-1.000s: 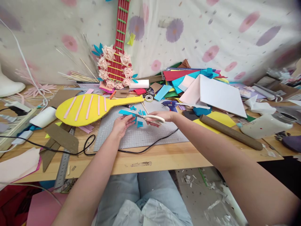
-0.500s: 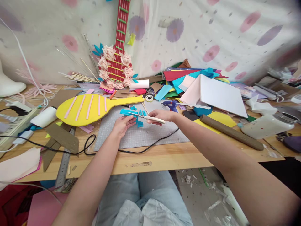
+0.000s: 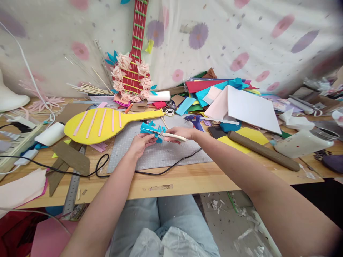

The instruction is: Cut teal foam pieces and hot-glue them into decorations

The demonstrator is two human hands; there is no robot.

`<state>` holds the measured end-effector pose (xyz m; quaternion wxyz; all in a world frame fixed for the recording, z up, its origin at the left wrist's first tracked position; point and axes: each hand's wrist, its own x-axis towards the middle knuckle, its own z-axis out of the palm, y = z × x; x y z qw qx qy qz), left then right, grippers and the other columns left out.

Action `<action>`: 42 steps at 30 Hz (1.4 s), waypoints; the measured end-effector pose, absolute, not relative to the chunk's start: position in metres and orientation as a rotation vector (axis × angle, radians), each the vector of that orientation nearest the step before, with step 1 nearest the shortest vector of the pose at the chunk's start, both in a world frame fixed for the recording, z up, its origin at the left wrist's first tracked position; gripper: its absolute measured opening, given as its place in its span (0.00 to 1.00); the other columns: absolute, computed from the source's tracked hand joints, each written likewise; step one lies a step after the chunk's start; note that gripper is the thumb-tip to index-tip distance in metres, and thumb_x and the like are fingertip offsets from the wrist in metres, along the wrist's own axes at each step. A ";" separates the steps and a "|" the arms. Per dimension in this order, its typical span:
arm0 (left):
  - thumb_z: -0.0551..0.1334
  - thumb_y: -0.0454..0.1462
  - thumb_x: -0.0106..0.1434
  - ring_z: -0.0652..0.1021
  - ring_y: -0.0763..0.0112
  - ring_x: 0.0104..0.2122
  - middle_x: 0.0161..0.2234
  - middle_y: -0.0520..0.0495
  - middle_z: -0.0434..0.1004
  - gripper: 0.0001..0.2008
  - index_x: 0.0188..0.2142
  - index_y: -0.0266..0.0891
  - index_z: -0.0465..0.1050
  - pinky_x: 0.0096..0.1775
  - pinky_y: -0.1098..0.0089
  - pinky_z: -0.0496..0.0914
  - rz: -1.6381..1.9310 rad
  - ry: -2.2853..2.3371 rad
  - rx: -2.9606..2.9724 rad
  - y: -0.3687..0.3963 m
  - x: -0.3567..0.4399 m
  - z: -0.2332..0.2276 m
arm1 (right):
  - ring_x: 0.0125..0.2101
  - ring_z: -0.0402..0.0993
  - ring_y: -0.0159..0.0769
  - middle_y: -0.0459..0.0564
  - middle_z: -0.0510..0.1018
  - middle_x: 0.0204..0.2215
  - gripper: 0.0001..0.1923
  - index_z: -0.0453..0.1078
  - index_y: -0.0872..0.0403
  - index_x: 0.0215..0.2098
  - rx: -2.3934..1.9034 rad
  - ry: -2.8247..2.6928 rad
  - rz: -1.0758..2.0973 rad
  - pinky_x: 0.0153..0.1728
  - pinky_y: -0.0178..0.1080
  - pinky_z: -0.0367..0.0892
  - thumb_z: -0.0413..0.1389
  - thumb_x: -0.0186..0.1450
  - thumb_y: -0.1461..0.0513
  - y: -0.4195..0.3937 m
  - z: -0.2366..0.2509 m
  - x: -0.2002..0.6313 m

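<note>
No readable text, label or number anywhere

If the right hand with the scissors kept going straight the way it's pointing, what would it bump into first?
The right hand points the scissors leftward, so first comes the blue foam piece in the left hand. Further along probably lies the yellow paddle shape, though depth is unclear.

A wooden table (image 3: 187, 180) spans the frame from 9 o'clock to 3 o'clock, its front edge running across the centre. A grey cutting mat (image 3: 158, 155) lies on it at the centre. Behind the table, from 10 o'clock to 2 o'clock, a white floral cloth (image 3: 241, 39) with pink and purple flowers covers the wall. At 5 o'clock, the grey floor (image 3: 227, 225) below the table edge carries scattered white scraps. Illumination is even and bright, with soft shadows on the table surface. The light source is not in view.
</note>
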<state>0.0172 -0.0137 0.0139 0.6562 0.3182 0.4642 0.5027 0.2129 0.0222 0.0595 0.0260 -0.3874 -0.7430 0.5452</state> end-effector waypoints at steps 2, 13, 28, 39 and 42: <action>0.67 0.30 0.45 0.77 0.69 0.26 0.23 0.46 0.77 0.05 0.24 0.32 0.74 0.38 0.63 0.72 1.093 1.054 0.759 -0.015 0.017 0.015 | 0.16 0.59 0.22 0.39 0.63 0.17 0.25 0.63 0.56 0.30 -1.169 -2.305 1.707 0.16 0.29 0.56 0.57 0.52 0.43 0.024 0.058 0.211; 0.69 0.34 0.41 0.68 0.77 0.19 0.15 0.53 0.66 0.07 0.19 0.34 0.72 0.36 0.62 0.71 0.952 1.075 0.911 -0.017 0.012 0.015 | 0.15 0.58 0.22 0.38 0.62 0.14 0.25 0.63 0.57 0.28 -1.194 -2.354 1.690 0.16 0.28 0.56 0.58 0.51 0.44 0.028 0.056 0.220; 0.70 0.35 0.39 0.71 0.76 0.22 0.19 0.52 0.72 0.09 0.21 0.34 0.73 0.37 0.66 0.70 1.043 1.048 0.924 -0.016 0.011 0.013 | 0.13 0.57 0.22 0.38 0.61 0.13 0.23 0.60 0.56 0.25 -1.177 -2.154 1.628 0.14 0.28 0.54 0.59 0.51 0.45 0.027 0.059 0.219; 0.72 0.39 0.37 0.76 0.71 0.29 0.26 0.49 0.78 0.15 0.26 0.35 0.74 0.38 0.68 0.70 1.304 1.141 0.945 -0.011 0.013 0.009 | 0.43 0.69 0.51 0.67 0.71 0.42 0.14 0.59 0.60 0.43 -2.060 -2.037 0.292 0.40 0.43 0.62 0.52 0.59 0.62 0.041 0.034 0.229; 0.72 0.40 0.37 0.75 0.71 0.28 0.26 0.49 0.77 0.16 0.27 0.35 0.75 0.38 0.69 0.70 1.297 1.109 0.982 -0.012 0.014 0.010 | 0.45 0.67 0.51 0.67 0.70 0.44 0.16 0.58 0.61 0.45 -2.031 -2.023 0.210 0.43 0.45 0.62 0.51 0.59 0.65 0.041 0.025 0.228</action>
